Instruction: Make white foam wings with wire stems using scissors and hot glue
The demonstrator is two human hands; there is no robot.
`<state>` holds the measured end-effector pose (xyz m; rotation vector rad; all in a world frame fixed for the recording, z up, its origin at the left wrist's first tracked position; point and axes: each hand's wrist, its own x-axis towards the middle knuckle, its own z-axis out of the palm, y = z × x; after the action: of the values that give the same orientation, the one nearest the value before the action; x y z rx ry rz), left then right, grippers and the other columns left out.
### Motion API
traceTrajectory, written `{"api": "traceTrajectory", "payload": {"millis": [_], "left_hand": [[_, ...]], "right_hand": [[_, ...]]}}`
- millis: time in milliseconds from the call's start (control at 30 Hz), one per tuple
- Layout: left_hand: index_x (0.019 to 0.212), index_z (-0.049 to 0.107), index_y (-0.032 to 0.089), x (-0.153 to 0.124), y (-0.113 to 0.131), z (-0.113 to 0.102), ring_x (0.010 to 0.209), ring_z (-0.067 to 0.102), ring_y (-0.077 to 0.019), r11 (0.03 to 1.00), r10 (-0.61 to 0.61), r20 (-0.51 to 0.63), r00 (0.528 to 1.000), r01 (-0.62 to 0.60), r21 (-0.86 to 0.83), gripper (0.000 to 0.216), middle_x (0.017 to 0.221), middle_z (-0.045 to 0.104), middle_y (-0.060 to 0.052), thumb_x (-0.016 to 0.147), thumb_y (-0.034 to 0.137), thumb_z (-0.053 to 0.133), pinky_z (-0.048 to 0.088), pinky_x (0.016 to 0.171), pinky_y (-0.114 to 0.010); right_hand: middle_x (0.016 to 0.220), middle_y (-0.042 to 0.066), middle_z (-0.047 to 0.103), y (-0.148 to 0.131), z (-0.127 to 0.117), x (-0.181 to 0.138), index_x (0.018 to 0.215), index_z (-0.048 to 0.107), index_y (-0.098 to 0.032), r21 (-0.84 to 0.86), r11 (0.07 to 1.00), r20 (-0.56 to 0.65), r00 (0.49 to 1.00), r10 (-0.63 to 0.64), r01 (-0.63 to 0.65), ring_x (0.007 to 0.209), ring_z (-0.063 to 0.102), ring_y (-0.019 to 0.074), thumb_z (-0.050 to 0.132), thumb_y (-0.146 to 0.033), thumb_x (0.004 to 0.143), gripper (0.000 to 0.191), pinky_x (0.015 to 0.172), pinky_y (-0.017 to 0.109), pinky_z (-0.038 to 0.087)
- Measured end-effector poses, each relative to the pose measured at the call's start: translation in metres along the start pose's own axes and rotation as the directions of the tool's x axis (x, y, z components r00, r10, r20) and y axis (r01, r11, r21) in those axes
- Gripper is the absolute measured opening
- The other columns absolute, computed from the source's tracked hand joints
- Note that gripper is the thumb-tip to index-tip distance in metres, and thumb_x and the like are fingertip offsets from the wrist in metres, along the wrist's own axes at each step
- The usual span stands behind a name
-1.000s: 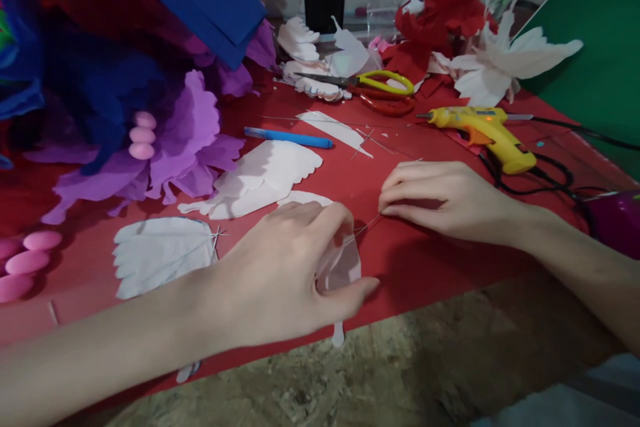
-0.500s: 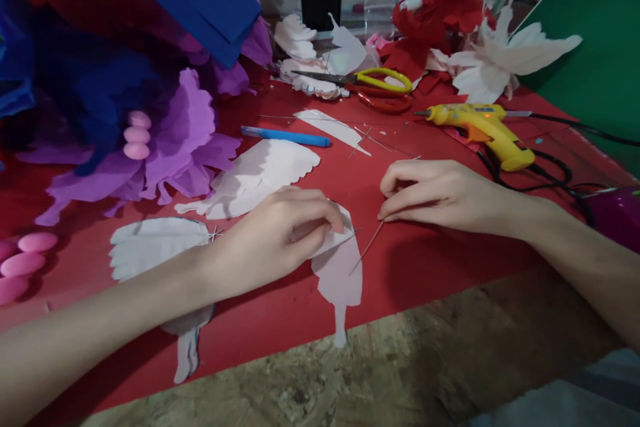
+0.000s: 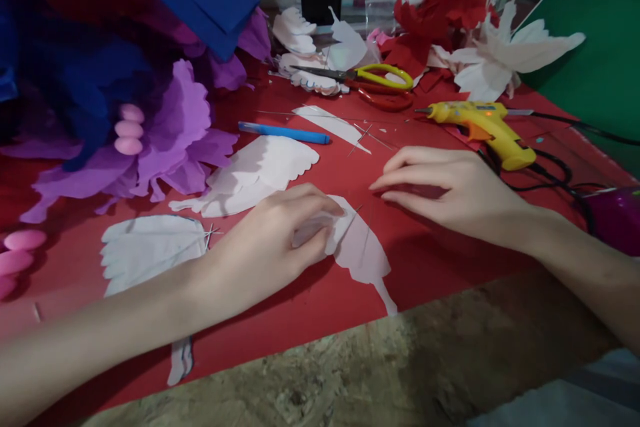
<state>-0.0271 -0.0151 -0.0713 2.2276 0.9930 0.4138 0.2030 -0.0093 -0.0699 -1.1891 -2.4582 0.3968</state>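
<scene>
My left hand (image 3: 295,227) is closed, with thumb and fingers pinching the top of a white paper wing cutout (image 3: 363,257). The wing's upper edge is folded over near my fingertips, and its narrow tail points down to the right. A short thin wire (image 3: 352,223) sticks out by the fold. Another thin wire (image 3: 369,230) lies faintly over the wing. To the right, my right hand (image 3: 430,180) hovers just above the red surface, its fingers stretched out and thumb apart, holding nothing that I can see.
Behind my hands lie more white wings (image 3: 265,170), a blue pen (image 3: 284,133), scissors (image 3: 370,77) and loose wires. A yellow glue gun (image 3: 483,127) with a black cord rests at right. Purple paper flowers (image 3: 175,120) and pink egg-shaped pieces (image 3: 129,129) crowd the left.
The white wing has turned, its tail swinging to the right. My right hand's fingers have straightened and let go of the wire they pinched.
</scene>
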Motion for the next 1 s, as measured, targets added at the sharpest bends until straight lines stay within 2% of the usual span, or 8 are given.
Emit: {"api": "traceTrajectory", "payload": {"millis": [100,200,300,433,667,1000], "left_hand": [[0.099,0.062,0.014,0.000,0.000,-0.001,0.091,0.061,-0.0148,1.000,-0.001,-0.014,1.000,0.001,-0.002,0.025,0.102,0.066,-0.005,0.082,0.019,0.044,0.046,0.083,-0.027],[0.100,0.061,0.015,0.000,-0.001,0.000,0.092,0.061,-0.0147,1.000,-0.005,-0.012,1.000,0.005,-0.009,0.026,0.103,0.066,-0.005,0.081,0.018,0.045,0.045,0.086,-0.027],[0.100,0.061,0.016,0.001,-0.002,0.000,0.095,0.060,-0.0153,1.000,-0.010,-0.010,1.000,0.010,-0.012,0.025,0.105,0.066,-0.005,0.081,0.018,0.045,0.045,0.087,-0.028],[0.100,0.061,0.015,0.001,-0.002,0.001,0.095,0.060,-0.0157,1.000,-0.015,-0.006,1.000,0.015,-0.027,0.024,0.106,0.066,-0.005,0.081,0.017,0.045,0.045,0.086,-0.027],[0.100,0.061,0.016,0.001,-0.003,0.003,0.095,0.060,-0.0152,1.000,0.016,-0.039,0.999,-0.017,-0.024,0.024,0.106,0.066,-0.004,0.083,0.018,0.044,0.045,0.085,-0.026],[0.099,0.062,0.014,0.000,-0.004,0.004,0.091,0.060,-0.0125,0.999,0.038,-0.048,0.998,-0.039,-0.036,0.024,0.102,0.066,-0.003,0.083,0.018,0.045,0.043,0.083,-0.022]], "right_hand": [[0.087,0.005,0.064,-0.008,0.003,-0.005,0.089,0.066,-0.019,-0.081,0.992,-0.085,0.992,0.091,-0.098,0.077,0.060,0.0148,0.052,-0.032,0.084,0.020,0.069,0.028,0.048],[0.095,0.008,0.062,-0.013,0.011,-0.013,0.100,0.063,-0.016,-0.150,0.978,-0.076,0.988,0.133,-0.143,0.082,0.060,0.0188,0.056,-0.044,0.079,0.036,0.068,0.032,0.050],[0.098,0.011,0.060,-0.017,0.018,-0.020,0.109,0.059,-0.014,-0.226,0.962,-0.047,0.988,0.149,-0.156,0.086,0.059,0.0212,0.060,-0.049,0.075,0.049,0.065,0.032,0.050],[0.099,0.012,0.059,-0.024,0.024,-0.024,0.111,0.058,-0.011,-0.284,0.947,-0.032,0.988,0.149,-0.152,0.088,0.059,0.0223,0.060,-0.055,0.072,0.059,0.062,0.031,0.050],[0.099,0.011,0.058,-0.031,0.028,-0.023,0.113,0.057,-0.013,-0.278,0.946,-0.010,0.985,0.173,-0.169,0.089,0.057,0.0233,0.063,-0.055,0.069,0.062,0.066,0.033,0.049],[0.101,0.012,0.056,-0.031,0.033,-0.021,0.117,0.056,-0.012,-0.185,0.968,-0.014,0.985,0.172,-0.172,0.093,0.056,0.0240,0.060,-0.054,0.072,0.062,0.071,0.035,0.050]]}}
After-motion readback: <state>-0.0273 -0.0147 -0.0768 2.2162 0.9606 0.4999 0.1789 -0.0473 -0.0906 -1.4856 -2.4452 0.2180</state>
